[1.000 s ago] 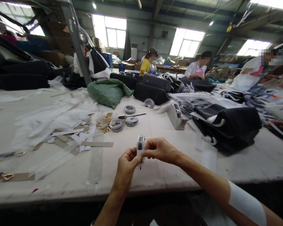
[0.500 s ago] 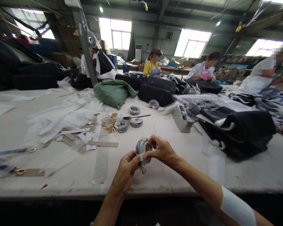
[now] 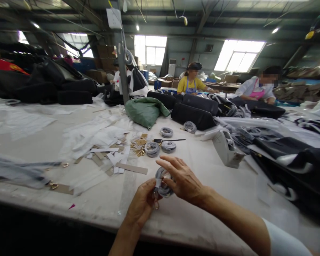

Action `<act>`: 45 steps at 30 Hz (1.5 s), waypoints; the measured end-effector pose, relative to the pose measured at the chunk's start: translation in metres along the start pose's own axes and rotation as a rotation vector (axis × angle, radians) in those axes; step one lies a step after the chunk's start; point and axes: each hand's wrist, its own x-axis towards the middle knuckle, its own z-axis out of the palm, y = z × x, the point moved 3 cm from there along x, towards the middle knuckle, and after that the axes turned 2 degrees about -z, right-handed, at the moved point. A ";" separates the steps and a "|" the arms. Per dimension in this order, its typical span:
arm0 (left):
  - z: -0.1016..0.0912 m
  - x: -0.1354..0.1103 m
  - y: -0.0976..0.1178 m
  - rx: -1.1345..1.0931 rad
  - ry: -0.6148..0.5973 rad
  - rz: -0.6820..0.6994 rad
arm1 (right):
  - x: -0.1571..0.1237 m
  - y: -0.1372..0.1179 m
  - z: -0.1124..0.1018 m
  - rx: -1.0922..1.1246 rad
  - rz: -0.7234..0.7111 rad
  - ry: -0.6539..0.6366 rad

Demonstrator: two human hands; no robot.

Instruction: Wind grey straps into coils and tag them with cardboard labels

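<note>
My left hand [image 3: 142, 204] and my right hand [image 3: 181, 179] meet just above the near edge of the white table [image 3: 208, 167]. Between them is a grey coiled strap wrapped in clear plastic [image 3: 162, 185], with a small metal clasp hanging under it. The left hand pinches the coil from below. The right hand grips it from the right, with its upper fingers stretched out over the top. Several similar grey coils [image 3: 152, 148] lie on the table beyond, beside a black-handled tool [image 3: 168, 140].
Cardboard strips and white paper scraps [image 3: 106, 153] litter the table to the left. A green bag [image 3: 145, 111], black handbags [image 3: 193, 115] and a white tape dispenser [image 3: 225, 151] lie further back; black bags fill the right. Two people work at a far table.
The view has swung left and dipped. The coil has turned from edge-on to face-on in my hands, and my right fingers have spread out over it.
</note>
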 end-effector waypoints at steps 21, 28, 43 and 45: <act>-0.100 -0.077 0.075 1.570 0.599 0.907 | -0.015 0.059 0.083 0.244 0.320 0.072; -0.080 -0.053 0.077 1.896 0.373 0.809 | -0.022 0.067 0.092 0.249 0.345 0.083; -0.164 -0.159 0.037 0.797 1.068 0.744 | 0.058 -0.034 0.157 -0.081 -0.289 0.013; -0.182 -0.169 0.015 0.795 1.166 0.718 | 0.063 -0.029 0.177 -0.118 -0.337 0.027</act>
